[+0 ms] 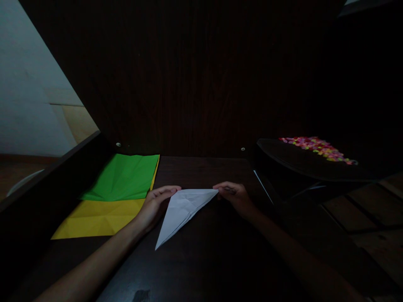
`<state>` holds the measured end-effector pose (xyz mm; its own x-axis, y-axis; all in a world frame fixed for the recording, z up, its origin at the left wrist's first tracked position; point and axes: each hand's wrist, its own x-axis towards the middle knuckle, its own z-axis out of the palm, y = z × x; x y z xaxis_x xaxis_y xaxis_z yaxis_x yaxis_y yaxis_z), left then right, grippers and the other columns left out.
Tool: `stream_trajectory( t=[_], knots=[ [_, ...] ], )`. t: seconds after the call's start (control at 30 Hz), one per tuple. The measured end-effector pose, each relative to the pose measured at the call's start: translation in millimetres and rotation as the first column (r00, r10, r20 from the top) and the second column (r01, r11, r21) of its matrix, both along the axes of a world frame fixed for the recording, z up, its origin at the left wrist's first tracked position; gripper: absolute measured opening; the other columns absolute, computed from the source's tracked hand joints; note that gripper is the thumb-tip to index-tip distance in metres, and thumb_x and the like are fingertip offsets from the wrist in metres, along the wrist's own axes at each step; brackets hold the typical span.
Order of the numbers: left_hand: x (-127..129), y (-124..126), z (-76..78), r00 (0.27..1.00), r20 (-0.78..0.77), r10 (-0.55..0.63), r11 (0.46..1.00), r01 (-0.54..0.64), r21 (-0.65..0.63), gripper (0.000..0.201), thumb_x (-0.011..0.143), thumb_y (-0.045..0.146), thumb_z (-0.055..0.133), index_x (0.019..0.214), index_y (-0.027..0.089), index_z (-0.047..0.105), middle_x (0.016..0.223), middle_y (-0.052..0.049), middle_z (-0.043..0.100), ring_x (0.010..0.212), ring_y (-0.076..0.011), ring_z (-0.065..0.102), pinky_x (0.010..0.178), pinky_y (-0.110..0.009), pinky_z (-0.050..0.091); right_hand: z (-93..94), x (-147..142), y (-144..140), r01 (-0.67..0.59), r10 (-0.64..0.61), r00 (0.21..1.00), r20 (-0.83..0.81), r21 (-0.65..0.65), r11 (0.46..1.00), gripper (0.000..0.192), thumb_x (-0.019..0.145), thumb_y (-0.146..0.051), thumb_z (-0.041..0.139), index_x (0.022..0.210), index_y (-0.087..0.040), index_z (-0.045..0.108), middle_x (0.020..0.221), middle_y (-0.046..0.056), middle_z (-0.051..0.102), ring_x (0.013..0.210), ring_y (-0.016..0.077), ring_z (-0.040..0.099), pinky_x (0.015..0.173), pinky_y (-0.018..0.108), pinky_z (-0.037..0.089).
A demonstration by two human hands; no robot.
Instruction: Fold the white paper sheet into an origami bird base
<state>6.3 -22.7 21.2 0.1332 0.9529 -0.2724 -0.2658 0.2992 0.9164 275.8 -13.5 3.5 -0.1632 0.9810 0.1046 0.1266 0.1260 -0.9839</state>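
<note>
A white sheet of paper (186, 209), folded in layers into a triangle, is held just above the dark desk. Its long straight edge faces away from me, and one sharp point reaches toward me at the lower left. My left hand (157, 203) pinches the top left corner between thumb and fingers. At the top right corner, my right hand (234, 196) pinches the paper the same way. Several fold layers show along the slanted right edge. Some fingertips are hidden behind the paper.
Left of my hands lie a creased green paper sheet (126, 176) and a yellow paper sheet (97, 216) partly under it. A dark upright panel (189, 92) stands behind the desk top (201, 268). Small pink, red and yellow pieces (317, 147) decorate a dark object at the right.
</note>
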Motion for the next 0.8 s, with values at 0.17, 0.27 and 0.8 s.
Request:
stream_trajectory(
  t=[0.17,0.27,0.8],
  knots=[
    [-4,1,8.2,0.998,0.027,-0.050,0.999,0.050,0.005,0.028,0.066,0.028,0.071,0.089,0.013,0.077,0.097,-0.010,0.075,0.094,-0.0275,0.067,0.081,-0.035,0.050,-2.9,1,0,0.035,-0.036,0.997,-0.061,-0.022,0.999,0.037,0.074,-0.054,0.073,0.089,-0.020,0.076,0.066,0.004,0.071,0.063,0.0194,0.065,0.064,0.033,0.050],
    [-6,-1,11.2,0.992,0.086,-0.093,0.996,0.094,-0.003,0.035,0.066,0.029,0.071,0.097,0.014,0.076,0.102,-0.010,0.074,0.096,-0.0267,0.066,0.085,-0.035,0.049,-3.8,0,1,0.054,-0.055,0.996,-0.071,-0.014,0.998,0.037,0.072,-0.054,0.073,0.087,-0.020,0.077,0.064,0.004,0.070,0.062,0.0193,0.065,0.063,0.033,0.049],
    [-2,-9,-3.1,0.938,0.167,-0.305,0.943,0.273,0.189,0.054,0.068,0.042,0.084,0.115,0.023,0.067,0.106,-0.008,0.072,0.087,-0.0195,0.067,0.075,-0.026,0.049,-11.2,-1,6,0.098,-0.115,0.974,-0.196,-0.095,0.991,0.032,0.073,-0.048,0.076,0.086,-0.018,0.076,0.065,0.003,0.069,0.063,0.0171,0.062,0.067,0.033,0.048]
  ],
)
